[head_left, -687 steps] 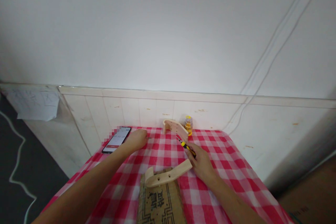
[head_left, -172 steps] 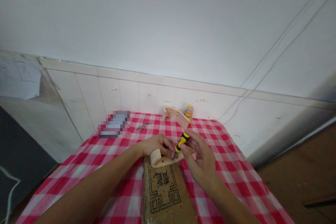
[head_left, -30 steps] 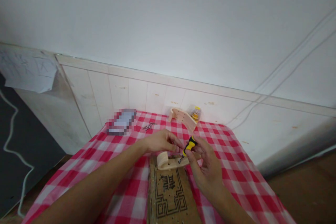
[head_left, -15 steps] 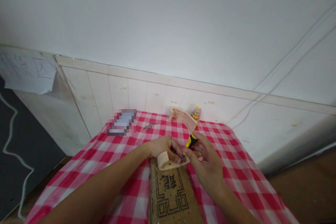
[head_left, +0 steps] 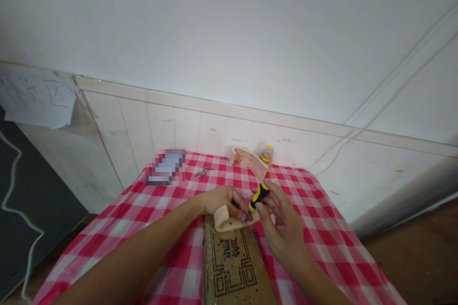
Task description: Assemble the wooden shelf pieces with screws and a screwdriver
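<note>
My right hand [head_left: 281, 224] grips a small yellow-and-black screwdriver [head_left: 258, 196], its tip pointing down at a curved pale wooden piece [head_left: 229, 222]. That piece lies across the far end of a brown board with a black printed pattern [head_left: 232, 267]. My left hand [head_left: 222, 200] rests on the wooden piece, fingers pinched close to the screwdriver tip; what they pinch is too small to make out. All of it sits on a red-and-white checked tablecloth [head_left: 318, 233].
A second curved wooden piece [head_left: 248, 159] and a small yellow-capped jar [head_left: 266, 154] stand at the table's far edge by the white panelled wall. A phone [head_left: 165, 167] and several loose screws [head_left: 202, 171] lie at the far left.
Over the last second my left hand dropped onto the wooden piece beside the screwdriver tip. The screwdriver stayed at the same spot; the view barely shifted.
</note>
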Demonstrator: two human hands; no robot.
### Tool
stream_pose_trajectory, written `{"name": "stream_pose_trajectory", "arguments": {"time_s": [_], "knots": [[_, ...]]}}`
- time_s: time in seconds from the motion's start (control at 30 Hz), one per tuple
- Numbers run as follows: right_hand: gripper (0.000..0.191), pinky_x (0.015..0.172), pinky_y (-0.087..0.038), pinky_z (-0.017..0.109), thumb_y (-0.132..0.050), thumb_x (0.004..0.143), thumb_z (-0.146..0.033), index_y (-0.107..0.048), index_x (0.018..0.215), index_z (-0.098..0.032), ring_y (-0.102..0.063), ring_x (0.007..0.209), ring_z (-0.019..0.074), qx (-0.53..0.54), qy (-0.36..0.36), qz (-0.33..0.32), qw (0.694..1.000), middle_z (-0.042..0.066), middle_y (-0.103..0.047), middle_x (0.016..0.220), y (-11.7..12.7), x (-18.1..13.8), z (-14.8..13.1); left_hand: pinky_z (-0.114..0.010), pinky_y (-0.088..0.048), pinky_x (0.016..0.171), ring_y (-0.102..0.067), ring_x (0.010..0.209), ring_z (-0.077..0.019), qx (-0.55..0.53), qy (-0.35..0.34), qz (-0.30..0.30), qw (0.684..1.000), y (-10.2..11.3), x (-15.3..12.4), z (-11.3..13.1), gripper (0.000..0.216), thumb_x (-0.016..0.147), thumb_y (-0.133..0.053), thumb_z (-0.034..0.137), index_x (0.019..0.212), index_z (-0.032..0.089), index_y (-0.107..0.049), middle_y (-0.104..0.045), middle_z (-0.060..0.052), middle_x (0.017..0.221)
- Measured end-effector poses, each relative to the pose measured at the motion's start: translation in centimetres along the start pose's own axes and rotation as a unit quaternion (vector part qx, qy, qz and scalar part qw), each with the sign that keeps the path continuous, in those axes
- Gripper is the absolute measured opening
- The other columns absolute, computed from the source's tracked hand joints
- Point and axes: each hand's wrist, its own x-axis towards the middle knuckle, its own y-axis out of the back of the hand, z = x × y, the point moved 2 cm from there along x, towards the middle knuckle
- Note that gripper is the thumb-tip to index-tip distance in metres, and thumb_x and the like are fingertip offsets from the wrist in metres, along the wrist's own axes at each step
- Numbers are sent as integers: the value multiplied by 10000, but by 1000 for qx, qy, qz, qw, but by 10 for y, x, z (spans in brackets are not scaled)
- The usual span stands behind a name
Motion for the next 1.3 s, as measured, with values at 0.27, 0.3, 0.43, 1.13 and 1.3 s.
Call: {"name": "stream_pose_trajectory", "arguments": {"time_s": [0.27,0.3,0.43,1.13,1.3], "knots": [[448,770,-658,382,-656,958,-222,-566,1386,-320,-766,955,233,-40,7,12,999,93,-742,1192,1,-2,11,-225,-420,625,-558,645,-114,-4,-4,5,1000,1,-1,-1,244,643,-907,336,817,179,-839,-738,0,759],[447,781,-657,388,-655,958,-221,-568,1385,-315,-762,967,235,-43,10,16,999,94,-740,1194,0,-1,11,-223,-426,631,-563,651,-114,-4,-7,4,1000,1,-1,-1,241,644,-906,329,820,180,-840,-744,-2,767],[437,811,-656,405,-655,955,-218,-572,1377,-297,-756,979,239,-57,18,22,998,96,-742,1179,0,1,8,-216,-434,628,-564,638,-109,-19,-3,9,1000,1,0,-1,260,607,-920,333,804,184,-839,-749,4,753],[497,852,-648,432,-638,936,-145,-561,1398,-312,-736,1012,252,-94,94,20,991,85,-730,1172,2,5,-10,-252,-449,681,-570,681,-125,-55,-27,14,998,-2,0,1,380,571,-959,430,771,146,-805,-717,-13,764],[458,911,-625,465,-654,931,-153,-599,1359,-307,-695,1087,263,-72,96,22,992,90,-699,1186,3,7,-15,-253,-469,696,-584,697,-134,-41,-32,7,999,-3,1,3,370,582,-948,465,738,162,-804,-717,-4,755]]}}
